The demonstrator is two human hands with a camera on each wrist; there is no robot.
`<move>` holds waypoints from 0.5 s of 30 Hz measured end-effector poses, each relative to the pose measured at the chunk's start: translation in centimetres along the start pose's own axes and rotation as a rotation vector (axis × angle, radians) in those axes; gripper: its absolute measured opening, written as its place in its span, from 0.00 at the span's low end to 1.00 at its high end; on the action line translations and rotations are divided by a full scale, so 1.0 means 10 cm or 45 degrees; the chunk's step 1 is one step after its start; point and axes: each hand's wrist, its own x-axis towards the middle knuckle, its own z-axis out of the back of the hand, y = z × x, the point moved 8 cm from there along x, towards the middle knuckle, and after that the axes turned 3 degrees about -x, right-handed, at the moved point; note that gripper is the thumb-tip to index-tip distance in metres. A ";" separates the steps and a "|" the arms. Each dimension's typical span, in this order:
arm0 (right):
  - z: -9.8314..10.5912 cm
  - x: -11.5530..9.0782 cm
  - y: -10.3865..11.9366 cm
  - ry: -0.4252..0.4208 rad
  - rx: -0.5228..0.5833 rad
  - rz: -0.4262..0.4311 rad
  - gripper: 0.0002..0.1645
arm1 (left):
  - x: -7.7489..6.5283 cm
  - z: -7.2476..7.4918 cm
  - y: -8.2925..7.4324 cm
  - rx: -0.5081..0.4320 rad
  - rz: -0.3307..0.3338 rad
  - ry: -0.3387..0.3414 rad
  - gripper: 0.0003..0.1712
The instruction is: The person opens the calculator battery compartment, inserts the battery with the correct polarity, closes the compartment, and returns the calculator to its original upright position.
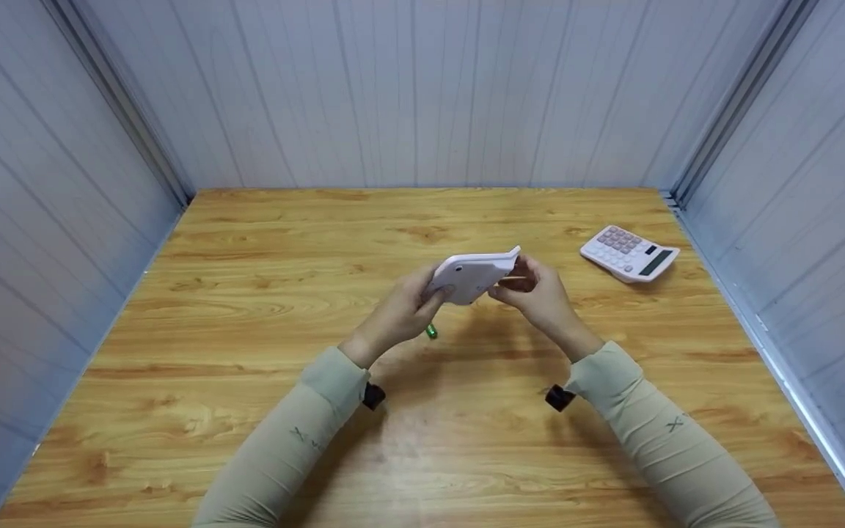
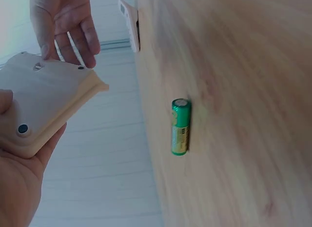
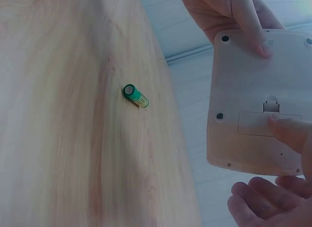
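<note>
My left hand (image 1: 399, 311) grips a pale calculator (image 1: 471, 280) by one end, its underside turned toward me and held above the table. The thumb lies across the back while the fingers wrap behind. In the right wrist view, a closed battery cover (image 3: 253, 124) with a small latch (image 3: 271, 107) shows on that underside. The thumb of my right hand (image 1: 546, 302) presses on the cover beside the latch. Its other fingers, loosely bent, stand off the calculator's edge. Below, a green battery (image 2: 180, 132) lies on the table.
A second calculator (image 1: 629, 254), white with pink keys, sits face up at the right of the wooden table (image 1: 283, 293). Pale panelled walls (image 1: 422, 95) enclose the table at the back and both sides.
</note>
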 end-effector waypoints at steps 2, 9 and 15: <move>-0.01 -0.01 -0.03 0.010 0.005 -0.012 0.37 | 0.02 0.00 -0.04 0.102 -0.048 0.004 0.23; -0.01 -0.10 -0.04 0.061 -0.059 -0.051 0.36 | 0.00 -0.01 -0.15 0.471 -0.244 -0.005 0.16; -0.04 -0.13 0.03 0.105 0.099 -0.024 0.35 | 0.00 -0.03 -0.16 0.671 -0.288 -0.038 0.15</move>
